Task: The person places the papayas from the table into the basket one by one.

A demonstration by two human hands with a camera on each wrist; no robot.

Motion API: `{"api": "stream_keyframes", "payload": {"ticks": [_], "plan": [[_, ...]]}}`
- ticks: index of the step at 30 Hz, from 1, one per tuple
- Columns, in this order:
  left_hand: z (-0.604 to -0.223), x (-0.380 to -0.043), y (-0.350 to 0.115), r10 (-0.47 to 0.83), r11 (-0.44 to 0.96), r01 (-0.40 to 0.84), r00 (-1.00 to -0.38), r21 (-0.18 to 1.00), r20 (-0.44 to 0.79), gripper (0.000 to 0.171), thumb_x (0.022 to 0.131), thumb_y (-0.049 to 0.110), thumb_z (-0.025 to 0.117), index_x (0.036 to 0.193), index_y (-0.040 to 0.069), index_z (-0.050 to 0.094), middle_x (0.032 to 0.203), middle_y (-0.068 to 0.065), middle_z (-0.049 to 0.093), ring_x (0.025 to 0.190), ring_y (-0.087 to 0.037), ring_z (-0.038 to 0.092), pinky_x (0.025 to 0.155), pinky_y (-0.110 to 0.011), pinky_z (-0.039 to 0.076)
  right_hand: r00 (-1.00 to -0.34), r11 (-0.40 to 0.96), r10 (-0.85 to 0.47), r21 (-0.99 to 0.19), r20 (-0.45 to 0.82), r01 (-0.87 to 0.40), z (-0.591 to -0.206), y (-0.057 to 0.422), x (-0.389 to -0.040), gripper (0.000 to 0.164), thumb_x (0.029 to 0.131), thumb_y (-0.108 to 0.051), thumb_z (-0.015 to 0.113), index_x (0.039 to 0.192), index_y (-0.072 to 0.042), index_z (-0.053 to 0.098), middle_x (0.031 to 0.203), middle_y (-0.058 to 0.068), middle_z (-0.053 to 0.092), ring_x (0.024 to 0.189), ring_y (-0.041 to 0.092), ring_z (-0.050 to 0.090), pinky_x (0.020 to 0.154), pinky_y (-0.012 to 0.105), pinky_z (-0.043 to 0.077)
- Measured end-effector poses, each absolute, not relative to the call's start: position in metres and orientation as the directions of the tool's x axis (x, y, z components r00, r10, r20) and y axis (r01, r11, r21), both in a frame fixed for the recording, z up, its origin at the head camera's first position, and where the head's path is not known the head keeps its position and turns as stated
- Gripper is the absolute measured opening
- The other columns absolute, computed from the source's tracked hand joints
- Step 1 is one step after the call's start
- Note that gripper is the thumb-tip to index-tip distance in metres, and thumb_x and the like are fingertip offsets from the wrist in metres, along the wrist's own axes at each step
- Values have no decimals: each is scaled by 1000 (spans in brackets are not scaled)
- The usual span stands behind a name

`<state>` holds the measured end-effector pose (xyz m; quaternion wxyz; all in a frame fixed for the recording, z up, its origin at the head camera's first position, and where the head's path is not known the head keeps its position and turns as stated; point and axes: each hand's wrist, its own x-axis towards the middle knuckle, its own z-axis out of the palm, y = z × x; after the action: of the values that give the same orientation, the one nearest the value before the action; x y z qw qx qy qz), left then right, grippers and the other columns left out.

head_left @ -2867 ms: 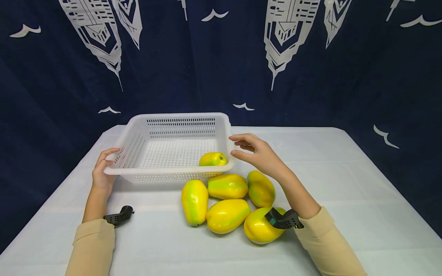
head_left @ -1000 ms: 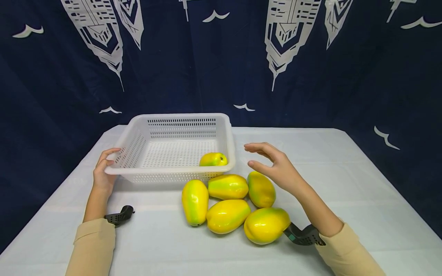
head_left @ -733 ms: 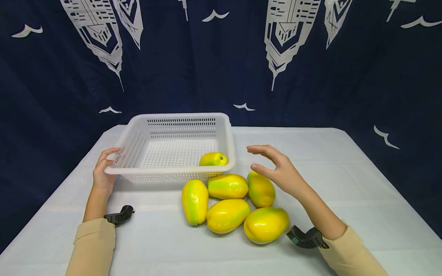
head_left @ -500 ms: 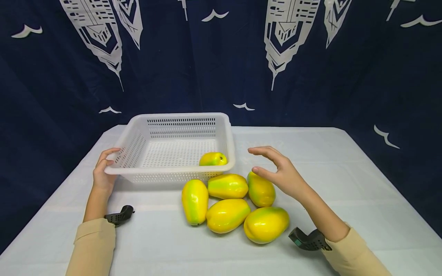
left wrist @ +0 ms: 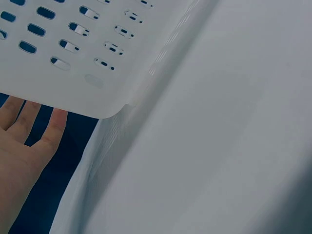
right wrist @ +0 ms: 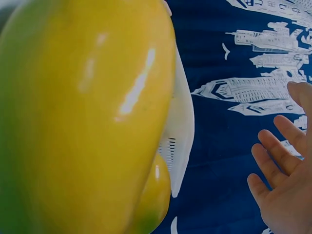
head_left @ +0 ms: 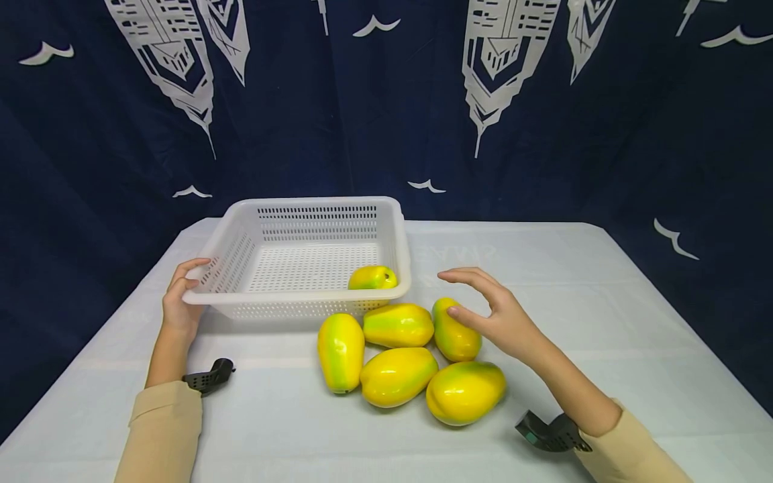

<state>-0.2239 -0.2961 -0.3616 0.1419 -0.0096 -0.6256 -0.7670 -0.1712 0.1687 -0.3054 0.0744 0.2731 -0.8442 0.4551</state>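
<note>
My left hand grips the left rim of a white perforated plastic basket. In the left wrist view its fingers are at the basket's edge, partly hidden by the wall. One yellow-green papaya lies in the basket's near right corner. My right hand hovers with spread, slightly bent fingers and holds nothing. Its thumb is in front of the rightmost back papaya in the head view; contact cannot be told. Close to the right wrist camera, a papaya fills the left side.
Several other papayas lie grouped in front of the basket: one upright-lying papaya, one against the basket's front, and two nearer ones, a middle papaya and a right papaya. A white cloth covers the table; a dark blue curtain hangs behind.
My right hand has moved away from the basket's right rim, rightward and then down toward the rightmost back papaya. The left hand, the basket and the papayas stay where they were.
</note>
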Motion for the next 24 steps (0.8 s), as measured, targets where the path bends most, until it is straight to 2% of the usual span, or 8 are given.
{"api": "stream_keyframes", "payload": {"ticks": [6,11,19,24], "plan": [[-362,-224,-296,-204,-192,235,-959,953,196,43,83,10,26,110,24,56,129,10,38,118,-8,33,96,-31,20,-837,446,-397,-718,376,-534,-310,170,-167,41,85,-13,61,125,-22,52,128,-2,49,123,17,40,100,56,26],[-362,-224,-296,-201,-196,241,-959,951,202,43,83,9,25,107,25,56,127,10,39,117,-9,34,95,-31,20,-825,450,-401,-699,397,-555,-315,171,-164,42,85,-10,60,124,-24,52,127,-3,50,122,10,41,99,56,28],[-362,-224,-295,-208,-197,237,-958,951,196,42,83,9,25,106,24,56,126,10,40,116,-9,34,95,-31,21,-792,444,-438,-664,426,-602,-323,175,-158,42,85,-5,58,125,-18,51,126,2,51,119,3,41,98,56,30],[-361,-224,-295,-214,-192,233,-958,953,191,42,83,10,25,107,24,56,128,9,39,117,-9,33,96,-31,20,-795,441,-433,-669,425,-598,-328,177,-155,44,83,-4,59,124,-18,52,125,1,52,118,1,42,96,57,30]]}}
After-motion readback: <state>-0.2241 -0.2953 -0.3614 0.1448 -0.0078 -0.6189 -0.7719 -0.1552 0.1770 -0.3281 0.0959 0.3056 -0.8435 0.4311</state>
